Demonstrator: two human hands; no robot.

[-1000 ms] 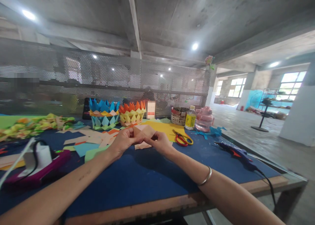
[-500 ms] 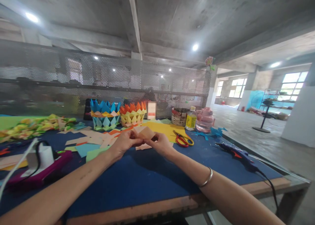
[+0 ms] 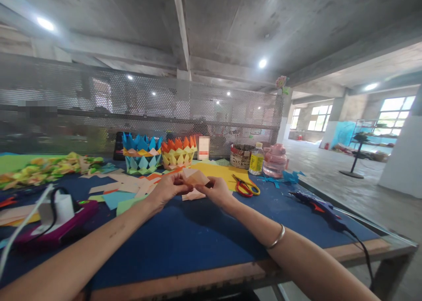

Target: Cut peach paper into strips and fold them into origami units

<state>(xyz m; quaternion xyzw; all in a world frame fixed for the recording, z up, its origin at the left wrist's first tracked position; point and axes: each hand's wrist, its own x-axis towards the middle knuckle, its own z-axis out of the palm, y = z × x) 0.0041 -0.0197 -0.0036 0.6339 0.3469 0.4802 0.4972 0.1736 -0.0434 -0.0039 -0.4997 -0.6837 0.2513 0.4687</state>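
Note:
Between my hands, raised over the blue table top, is a pale peach piece of folded paper (image 3: pixel 195 177). My left hand (image 3: pixel 171 187) pinches its left side with thumb and fingers. At its lower right edge, my right hand (image 3: pixel 218 190) grips it the same way. Another peach paper piece (image 3: pixel 194 195) lies on the table just beyond and below the held one, partly covered by my fingers. Behind my hands stand a blue and green folded-paper basket (image 3: pixel 142 158) and an orange and yellow one (image 3: pixel 179 154). Scissors (image 3: pixel 245 187) with red and yellow handles lie to the right.
Paper sheets and strips (image 3: pixel 121 184) spread at the left, by a purple power strip (image 3: pixel 59 226) with cables. A yellow sheet (image 3: pixel 227 172), a yellow-labelled bottle (image 3: pixel 256 160), a pink bottle (image 3: pixel 275 161) and a woven basket (image 3: pixel 240 157) are behind. A corded glue gun (image 3: pixel 318 208) lies right.
The folded paper has shifted and tilted slightly between my fingers, and my right hand has moved a little to the right. Both hands keep their hold.

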